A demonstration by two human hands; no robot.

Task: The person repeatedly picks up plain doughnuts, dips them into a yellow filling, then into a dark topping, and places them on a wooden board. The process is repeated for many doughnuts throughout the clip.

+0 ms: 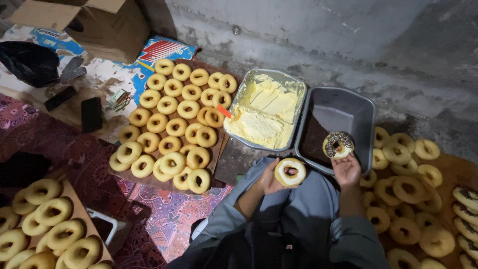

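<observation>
Left hand: my left hand (pixel 271 180) is closed around a cream-topped doughnut (pixel 290 172), held above my lap just in front of the two trays.
Right hand: my right hand (pixel 347 168) grips a sprinkle-coated doughnut (pixel 338 145) from below, fingers curled on its lower edge, over the near corner of the grey tray (pixel 359 107).
Grey tray: dark sprinkles lie along its left side and floor; the rest of it is bare.
Cream tray: the foil-lined tray (pixel 247 85) is well stocked with pale yellow cream, with an orange-handled spreader (pixel 223 111) at its left rim.
Done, as I judge it: a few dark-topped doughnuts (pixel 466 197) lie at the far right edge, so only a small share looks finished.
In hand: one doughnut creamed, one just coated.
Left to do, as I judge it: the plain doughnuts on the board (pixel 172 130) to my left, another plain batch (pixel 47 221) at lower left, and the plain ones on the floor by my right knee (pixel 406 187). By the look of it, most of the work is ahead.
</observation>
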